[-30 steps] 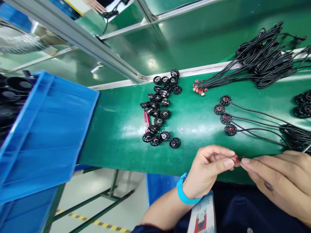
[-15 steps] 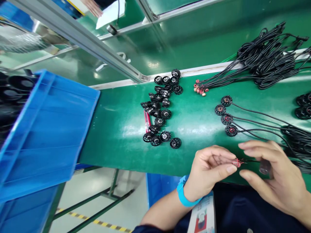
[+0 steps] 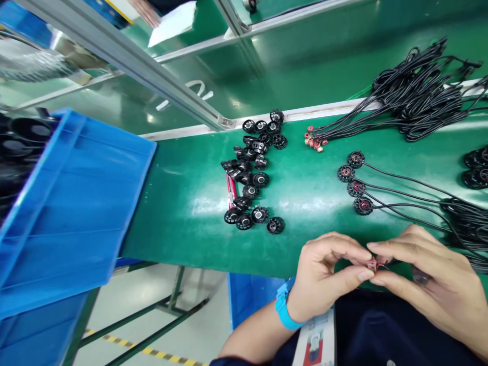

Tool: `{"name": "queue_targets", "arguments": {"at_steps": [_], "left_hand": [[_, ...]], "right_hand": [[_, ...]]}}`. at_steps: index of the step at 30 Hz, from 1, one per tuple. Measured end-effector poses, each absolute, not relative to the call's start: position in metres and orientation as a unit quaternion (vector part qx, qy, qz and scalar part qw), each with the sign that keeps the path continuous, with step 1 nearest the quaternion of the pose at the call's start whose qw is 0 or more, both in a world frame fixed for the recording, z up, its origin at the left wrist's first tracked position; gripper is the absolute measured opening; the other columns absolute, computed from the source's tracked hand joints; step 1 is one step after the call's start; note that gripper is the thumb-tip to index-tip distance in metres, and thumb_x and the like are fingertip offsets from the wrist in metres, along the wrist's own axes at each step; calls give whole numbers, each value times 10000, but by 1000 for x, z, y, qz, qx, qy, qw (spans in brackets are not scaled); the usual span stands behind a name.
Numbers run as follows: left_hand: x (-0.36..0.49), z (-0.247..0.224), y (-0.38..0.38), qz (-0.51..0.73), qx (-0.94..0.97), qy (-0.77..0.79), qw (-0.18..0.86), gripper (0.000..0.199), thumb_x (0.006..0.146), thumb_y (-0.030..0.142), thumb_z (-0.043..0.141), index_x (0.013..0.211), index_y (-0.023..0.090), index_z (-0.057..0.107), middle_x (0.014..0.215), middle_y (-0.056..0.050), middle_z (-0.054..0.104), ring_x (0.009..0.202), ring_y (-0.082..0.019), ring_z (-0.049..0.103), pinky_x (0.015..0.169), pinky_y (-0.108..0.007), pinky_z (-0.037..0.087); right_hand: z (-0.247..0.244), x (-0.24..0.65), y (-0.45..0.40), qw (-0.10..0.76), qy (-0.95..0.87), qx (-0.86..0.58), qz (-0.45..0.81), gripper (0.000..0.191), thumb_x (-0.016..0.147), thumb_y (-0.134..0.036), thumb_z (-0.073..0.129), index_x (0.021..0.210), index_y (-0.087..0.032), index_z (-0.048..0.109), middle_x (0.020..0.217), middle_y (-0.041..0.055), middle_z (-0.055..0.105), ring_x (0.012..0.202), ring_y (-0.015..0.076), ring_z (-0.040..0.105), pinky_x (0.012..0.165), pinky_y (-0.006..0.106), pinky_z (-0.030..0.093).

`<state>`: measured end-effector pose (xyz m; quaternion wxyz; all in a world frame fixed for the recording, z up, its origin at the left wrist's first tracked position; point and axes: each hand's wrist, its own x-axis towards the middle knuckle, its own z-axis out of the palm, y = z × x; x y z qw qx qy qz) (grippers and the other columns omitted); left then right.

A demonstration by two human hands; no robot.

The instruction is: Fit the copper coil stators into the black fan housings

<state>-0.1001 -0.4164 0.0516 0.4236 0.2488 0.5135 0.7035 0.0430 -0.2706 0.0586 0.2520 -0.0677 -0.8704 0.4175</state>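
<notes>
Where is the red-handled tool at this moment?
In the head view, the red tool lies on the green table, left of centre, beside the cluster of black round parts.

Layout recorded. Loose housings [image 3: 250, 191] are grouped mid-scene on the worktop [image 3: 183, 213]; a tool [image 3: 232, 190] is partly enclosed along their left side. A crate [image 3: 80, 203] is placed left of them, with round parts [image 3: 30, 129] held inside. A lower crate [image 3: 253, 295] is seen below the near edge. Across the rail [image 3: 324, 110], far right, a cable bundle [image 3: 419, 101] is laid, its wound ends [image 3: 315, 143] pointed left. Nearer, four cabled housings [image 3: 363, 205] are set in a rough column, leads run right to a second bundle [image 3: 467, 218]. Between the bundles, at the right edge, more housings [image 3: 476, 178] are clustered.
</notes>
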Motion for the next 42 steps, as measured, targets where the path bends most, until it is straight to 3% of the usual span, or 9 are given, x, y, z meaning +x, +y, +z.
{"name": "queue_targets", "arguments": {"at_steps": [11, 15, 22, 24, 28, 31, 35, 39, 42], "left_hand": [[-98, 45, -414, 685, 50, 420, 594, 334, 770, 384, 955, 906, 139, 772, 745, -20, 745, 673, -114, 701, 705, -221, 583], [-98, 49, -414, 661, 23, 416, 624, 406, 759, 460, 952, 902, 133, 757, 718, -14, 721, 662, -113, 688, 695, -221, 550], [-94, 50, -410, 687, 43, 422, 590, 329, 783, 384, 947, 920, 148, 764, 775, -16, 742, 705, -105, 710, 725, -208, 570], [-95, 49, -410, 700, 86, 443, 554, 336, 802, 390, 933, 1006, 178, 771, 864, -23, 769, 756, -111, 736, 748, -205, 589], [-105, 48, -420, 662, 254, 579, 402, 277, 937, 389, 807, 1183, 279, 743, 1000, -16, 783, 846, -139, 767, 768, -234, 622], [-126, 41, -441, 516, 409, 737, 152, 241, 963, 323, 769, 1203, 298, 756, 1124, -42, 769, 989, -202, 752, 886, -333, 631], [-164, 16, -473, 303, 475, 815, -132, 597, 923, 239, 804, 1488, 328, 631, 1541, -98, 611, 1370, -391, 614, 1184, -596, 474], [-183, -6, -497, 198, 487, 833, -170, 798, 934, 251, 791, 1640, 299, 422, 1699, -134, 409, 1546, -498, 390, 1231, -714, 376], [-183, -12, -508, 193, 483, 841, -151, 769, 939, 190, 772, 1631, 277, 448, 1611, -169, 533, 1460, -466, 526, 1201, -658, 453]], "right_hand": [[51, 60, -277, 316, -906, -65, 273, 443, 847, -18, 802, 1241, -217, 764, 936, 14, 737, 787, 149, 598, 741, 352, 470], [47, 65, -275, 307, -927, -45, 210, 336, 908, -73, 771, 1212, -216, 763, 953, 4, 754, 798, 156, 633, 799, 382, 471], [46, 48, -274, 362, -920, -40, 142, 197, 913, -71, 755, 1055, -204, 723, 817, 0, 677, 724, 135, 586, 730, 345, 453], [46, 47, -274, 356, -907, -76, 211, 218, 910, -18, 702, 1021, -206, 702, 839, 5, 670, 756, 138, 592, 743, 333, 468], [45, 52, -273, 355, -744, -175, 539, 245, 898, -15, 677, 1040, -211, 720, 884, 26, 646, 833, 160, 584, 727, 328, 459], [45, 51, -267, 371, -628, -217, 648, 60, 995, -215, 634, 998, -240, 689, 842, 29, 547, 806, 178, 519, 671, 333, 419], [49, 41, -248, 373, -522, -247, 726, 269, 1014, -447, 613, 852, -237, 568, 763, 0, 385, 711, 162, 400, 629, 304, 375], [56, 36, -234, 361, -409, -264, 795, 403, 943, -496, 713, 789, -228, 455, 735, -35, 264, 660, 137, 275, 599, 255, 339], [59, 36, -231, 355, -352, -274, 822, 436, 877, -473, 798, 807, -232, 441, 750, -47, 210, 661, 134, 215, 599, 233, 336]]}}
